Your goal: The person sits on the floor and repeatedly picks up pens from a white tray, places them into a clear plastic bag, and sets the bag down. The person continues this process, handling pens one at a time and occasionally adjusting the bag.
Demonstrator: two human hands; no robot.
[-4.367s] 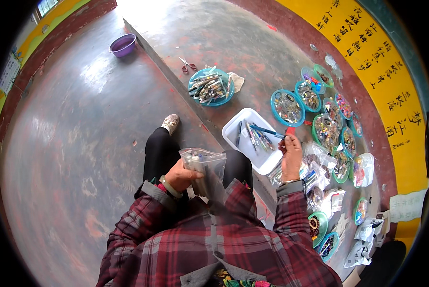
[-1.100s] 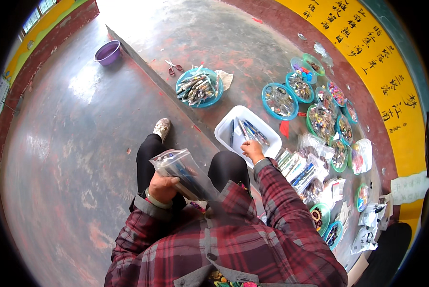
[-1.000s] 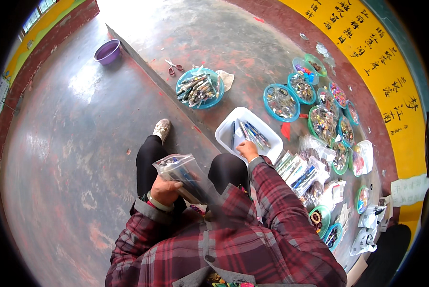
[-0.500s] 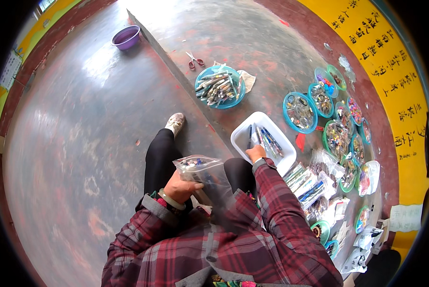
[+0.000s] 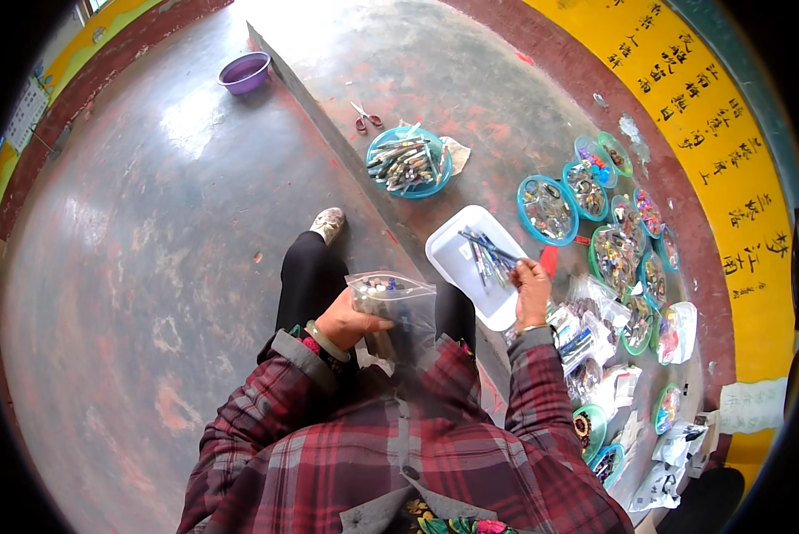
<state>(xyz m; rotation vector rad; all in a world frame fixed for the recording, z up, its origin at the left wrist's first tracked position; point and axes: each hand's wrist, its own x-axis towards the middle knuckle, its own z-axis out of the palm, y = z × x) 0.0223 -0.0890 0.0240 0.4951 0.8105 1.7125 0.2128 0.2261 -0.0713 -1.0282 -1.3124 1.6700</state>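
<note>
My left hand (image 5: 344, 322) grips a clear zip bag (image 5: 408, 313) over my lap. Inside the bag's top, several pen ends show in white, blue and dark colours. To its right stands a white plastic tray (image 5: 448, 238) with a loose bunch of pens (image 5: 486, 267) lying in it. My right hand (image 5: 531, 292) is at the tray's right side, fingers closed on the end of a dark pen (image 5: 502, 255) that lies slantwise over the bunch. Part of that pen is hidden by the fingertips.
A blue basket heaped with pens (image 5: 406, 167) stands ahead, with red-handled scissors (image 5: 366, 117) beyond it. Several round baskets of small items (image 5: 546, 210) and plastic packets (image 5: 591, 343) crowd the right. A floor ledge (image 5: 328, 125) runs diagonally; a purple basin (image 5: 244, 73) sits far left.
My right hand has shifted from the tray's near edge to its right side. The dark pen, upright at the tray's left before, now lies across the others. The bag is slightly further right.
</note>
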